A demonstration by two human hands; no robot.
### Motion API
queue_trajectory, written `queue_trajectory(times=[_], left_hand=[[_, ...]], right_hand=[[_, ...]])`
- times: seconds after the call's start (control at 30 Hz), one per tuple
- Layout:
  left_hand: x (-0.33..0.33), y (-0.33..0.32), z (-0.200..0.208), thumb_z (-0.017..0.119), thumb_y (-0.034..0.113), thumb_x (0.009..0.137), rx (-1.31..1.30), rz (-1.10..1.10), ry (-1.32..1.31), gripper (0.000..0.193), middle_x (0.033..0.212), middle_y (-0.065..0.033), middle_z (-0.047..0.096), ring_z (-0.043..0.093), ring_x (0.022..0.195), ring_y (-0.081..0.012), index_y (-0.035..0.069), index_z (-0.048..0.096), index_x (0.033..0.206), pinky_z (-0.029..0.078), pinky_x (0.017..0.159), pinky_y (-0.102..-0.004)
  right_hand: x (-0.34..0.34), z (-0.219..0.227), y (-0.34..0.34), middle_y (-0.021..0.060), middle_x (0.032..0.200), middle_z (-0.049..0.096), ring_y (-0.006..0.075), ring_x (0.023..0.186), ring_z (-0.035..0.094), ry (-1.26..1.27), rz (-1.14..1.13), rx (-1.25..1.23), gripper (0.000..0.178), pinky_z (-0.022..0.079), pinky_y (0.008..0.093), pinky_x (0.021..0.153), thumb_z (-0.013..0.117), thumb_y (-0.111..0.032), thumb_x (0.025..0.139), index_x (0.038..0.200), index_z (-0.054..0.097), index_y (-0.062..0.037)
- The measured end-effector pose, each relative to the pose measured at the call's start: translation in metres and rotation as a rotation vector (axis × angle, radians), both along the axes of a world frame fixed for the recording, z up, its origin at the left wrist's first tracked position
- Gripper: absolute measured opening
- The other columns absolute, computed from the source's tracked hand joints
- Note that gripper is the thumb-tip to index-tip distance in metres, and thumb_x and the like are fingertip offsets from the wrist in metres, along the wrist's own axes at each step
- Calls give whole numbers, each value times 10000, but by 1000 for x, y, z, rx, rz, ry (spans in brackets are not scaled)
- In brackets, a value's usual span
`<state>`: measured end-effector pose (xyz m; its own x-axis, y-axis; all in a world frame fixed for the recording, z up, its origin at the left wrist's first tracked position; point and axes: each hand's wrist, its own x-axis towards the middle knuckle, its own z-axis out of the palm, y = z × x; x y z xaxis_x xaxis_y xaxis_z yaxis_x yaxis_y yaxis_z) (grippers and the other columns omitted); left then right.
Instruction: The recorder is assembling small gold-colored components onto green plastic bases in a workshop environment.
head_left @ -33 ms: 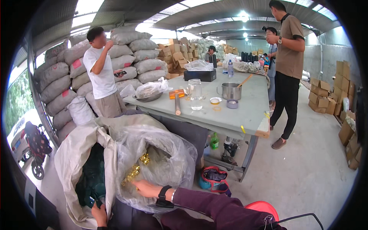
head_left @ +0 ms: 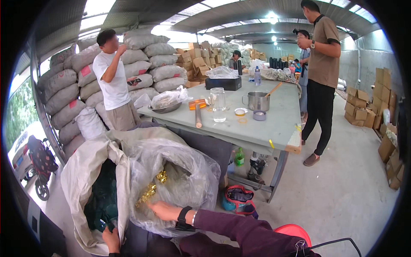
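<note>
Shiny gold foil pieces [head_left: 147, 195] lie inside the loose, clear plastic bag [head_left: 201, 167], whose folds might snag the right hand [head_left: 165, 210]. Left hand [head_left: 111, 239]: at the off-white cloth sack [head_left: 75, 188]. Both grips part-curled; holds unclear.

Behind my right hand [head_left: 165, 210] I wear a broad black wrist strap [head_left: 183, 216], a slim silver-coloured bracelet [head_left: 194, 218] and a long plum-purple sleeve [head_left: 229, 228].

Just beside my right hand [head_left: 165, 210], shiny gold, crinkled foil-like pieces [head_left: 147, 194] lie in two bunches inside an open, clear plastic bag [head_left: 199, 165]. At my left hand [head_left: 112, 240], glossy dark-green pieces [head_left: 101, 199] lie heaped within an open, off-white fabric sack [head_left: 76, 184].
</note>
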<state>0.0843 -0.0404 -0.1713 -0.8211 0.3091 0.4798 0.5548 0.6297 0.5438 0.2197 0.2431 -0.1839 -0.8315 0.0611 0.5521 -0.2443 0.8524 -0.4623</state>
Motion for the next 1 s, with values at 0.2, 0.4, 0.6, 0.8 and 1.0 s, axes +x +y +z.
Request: queue_trajectory(times=[0.2,0.4,0.6,0.8,1.0], left_hand=[[12,-8,6,627,124,748,-72,-34,160,232,846,-264,593,559,816,-446,-83,588,844,434,717,-470],[69,-19,52,576,125,857,309,-9,-18,182,776,-152,609,562,631,-262,-55,593,877,428,583,-373],[145,32,86,602,155,868,661,-318,-604,236,828,-71,616,576,595,-102,-35,593,1008,495,490,-238],[183,42,86,526,34,854,594,-494,-844,148,762,-25,607,555,550,-80,-15,542,993,440,491,-229],[193,41,79,512,45,852,530,-459,-725,199,740,-37,602,575,556,-85,-20,529,1039,423,439,-210]], right_hand=[[24,21,-14,174,674,588,333,683,614,1,-11,507,67,489,406,593,568,-52,642,642,581,13],[21,23,-6,190,648,565,345,637,583,-65,116,467,79,475,416,588,589,-80,618,649,581,-8],[71,63,-31,117,812,641,178,742,640,-399,339,-894,202,511,301,621,617,-49,815,1000,615,33],[96,65,-65,61,914,617,120,749,608,-411,554,-1267,253,521,251,668,560,-35,900,1145,546,25],[103,58,-75,47,931,608,99,724,589,-337,551,-1135,254,503,241,656,564,-55,902,1144,531,14]])
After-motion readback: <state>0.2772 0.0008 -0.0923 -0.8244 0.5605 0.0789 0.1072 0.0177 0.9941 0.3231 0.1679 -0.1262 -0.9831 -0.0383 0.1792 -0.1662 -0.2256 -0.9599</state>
